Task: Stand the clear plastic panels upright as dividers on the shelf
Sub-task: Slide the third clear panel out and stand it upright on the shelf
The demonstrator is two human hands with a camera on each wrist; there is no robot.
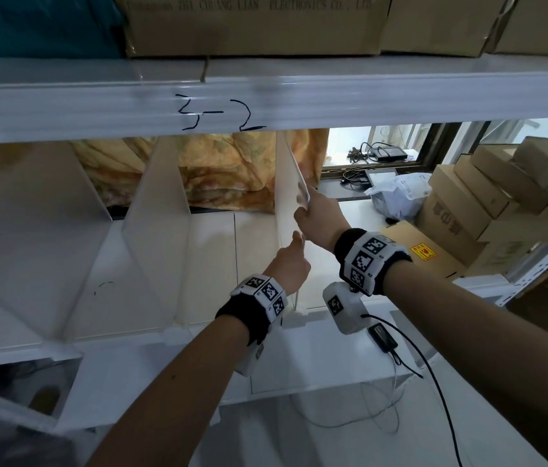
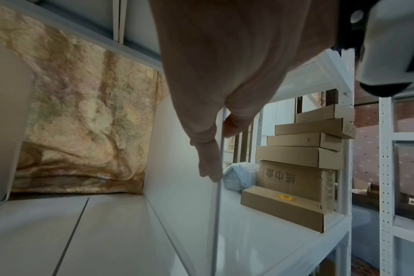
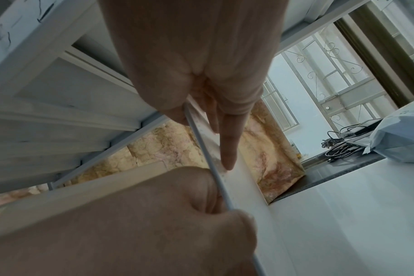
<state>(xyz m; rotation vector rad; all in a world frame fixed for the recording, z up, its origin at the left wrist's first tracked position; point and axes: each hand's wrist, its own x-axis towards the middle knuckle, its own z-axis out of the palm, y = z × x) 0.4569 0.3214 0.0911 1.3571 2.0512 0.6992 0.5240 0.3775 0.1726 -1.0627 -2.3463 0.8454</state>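
Three frosted clear panels stand upright on the white shelf board (image 1: pixel 252 237): one at the left (image 1: pixel 30 214), one in the middle (image 1: pixel 158 203), and a third (image 1: pixel 284 183) that both hands hold by its front edge. My right hand (image 1: pixel 306 207) pinches that edge high up, thumb on the left face and fingers (image 3: pixel 227 149) on the right face. My left hand (image 1: pixel 297 244) pinches the same edge (image 2: pixel 216 205) lower down, fingers (image 2: pixel 208 164) on the left face and thumb on the right. The panel's bottom front corner meets a small white clip (image 1: pixel 294 316) on the shelf rim.
The upper shelf beam (image 1: pixel 265 102), marked "3-2", hangs just above the panels. Stacked cardboard boxes (image 1: pixel 501 197), a flat box (image 1: pixel 427 254) and a grey plastic bag (image 1: pixel 400 193) fill the shelf's right end. Floral cloth (image 1: pixel 225 170) hangs behind. A black cable (image 1: pixel 434 382) trails below my right wrist.
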